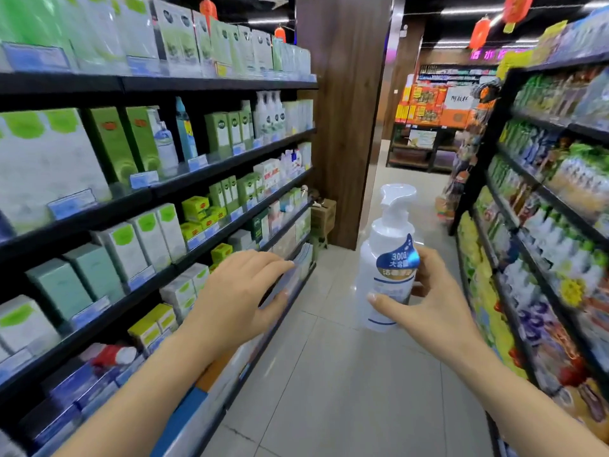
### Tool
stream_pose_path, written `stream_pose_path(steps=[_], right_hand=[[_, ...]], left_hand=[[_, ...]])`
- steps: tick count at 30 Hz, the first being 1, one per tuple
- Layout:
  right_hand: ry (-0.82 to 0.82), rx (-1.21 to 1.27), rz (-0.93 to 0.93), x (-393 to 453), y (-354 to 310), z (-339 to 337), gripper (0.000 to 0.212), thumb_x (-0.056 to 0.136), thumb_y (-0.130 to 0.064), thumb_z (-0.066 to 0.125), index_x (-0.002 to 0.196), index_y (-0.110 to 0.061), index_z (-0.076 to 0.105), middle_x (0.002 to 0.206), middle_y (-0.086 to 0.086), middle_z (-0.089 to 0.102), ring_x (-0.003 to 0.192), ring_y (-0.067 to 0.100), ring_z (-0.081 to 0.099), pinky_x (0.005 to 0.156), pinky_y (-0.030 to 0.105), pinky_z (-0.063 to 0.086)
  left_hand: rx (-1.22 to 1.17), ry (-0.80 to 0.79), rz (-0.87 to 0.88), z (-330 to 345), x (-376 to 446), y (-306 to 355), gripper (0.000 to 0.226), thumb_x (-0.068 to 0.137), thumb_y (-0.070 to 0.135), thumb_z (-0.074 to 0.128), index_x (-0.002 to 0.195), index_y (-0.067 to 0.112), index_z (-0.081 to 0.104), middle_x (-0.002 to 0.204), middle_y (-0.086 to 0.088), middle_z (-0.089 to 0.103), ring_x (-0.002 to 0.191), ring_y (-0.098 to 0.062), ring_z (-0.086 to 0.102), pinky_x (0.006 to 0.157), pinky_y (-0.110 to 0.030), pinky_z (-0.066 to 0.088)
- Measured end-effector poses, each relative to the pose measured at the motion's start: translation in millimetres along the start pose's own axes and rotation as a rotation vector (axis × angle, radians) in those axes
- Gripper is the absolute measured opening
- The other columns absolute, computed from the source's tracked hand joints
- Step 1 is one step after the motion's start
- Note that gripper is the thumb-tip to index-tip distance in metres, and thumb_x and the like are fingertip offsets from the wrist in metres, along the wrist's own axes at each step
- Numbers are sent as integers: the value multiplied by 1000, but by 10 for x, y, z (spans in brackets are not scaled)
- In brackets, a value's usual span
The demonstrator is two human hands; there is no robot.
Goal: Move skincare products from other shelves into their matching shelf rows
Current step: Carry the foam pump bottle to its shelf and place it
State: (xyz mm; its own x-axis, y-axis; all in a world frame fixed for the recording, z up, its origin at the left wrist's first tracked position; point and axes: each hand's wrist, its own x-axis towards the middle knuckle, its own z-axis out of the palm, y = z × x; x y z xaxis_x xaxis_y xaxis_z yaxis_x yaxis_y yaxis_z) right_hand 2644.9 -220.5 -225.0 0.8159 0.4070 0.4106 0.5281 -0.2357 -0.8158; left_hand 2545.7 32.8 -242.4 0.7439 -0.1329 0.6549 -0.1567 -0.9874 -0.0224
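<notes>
Head view | right hand [428, 301] grips pump bottle [389, 258] | left hand [240, 291] spread, seemingly near shelf edge [184, 262]

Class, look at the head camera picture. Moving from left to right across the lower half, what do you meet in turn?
Skincare shelves → left hand, open, held in front of the shelf edge → white pump bottle → right hand gripping that bottle → shelves of colourful packets.
</notes>
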Motion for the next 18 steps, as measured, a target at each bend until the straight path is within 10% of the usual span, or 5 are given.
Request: stream_pose_path(steps=[18], right_hand=[[-331,134,-215,2646,1226,269,68,62,-23,86,111,-44,42,104,-26,57,95,-12,54,69,1,43]], left_hand=[[248,29,-331,1284,1393,-761,33,84,28,61,114,16,65,108,2,66,102,-17,59,88,-32,47]])
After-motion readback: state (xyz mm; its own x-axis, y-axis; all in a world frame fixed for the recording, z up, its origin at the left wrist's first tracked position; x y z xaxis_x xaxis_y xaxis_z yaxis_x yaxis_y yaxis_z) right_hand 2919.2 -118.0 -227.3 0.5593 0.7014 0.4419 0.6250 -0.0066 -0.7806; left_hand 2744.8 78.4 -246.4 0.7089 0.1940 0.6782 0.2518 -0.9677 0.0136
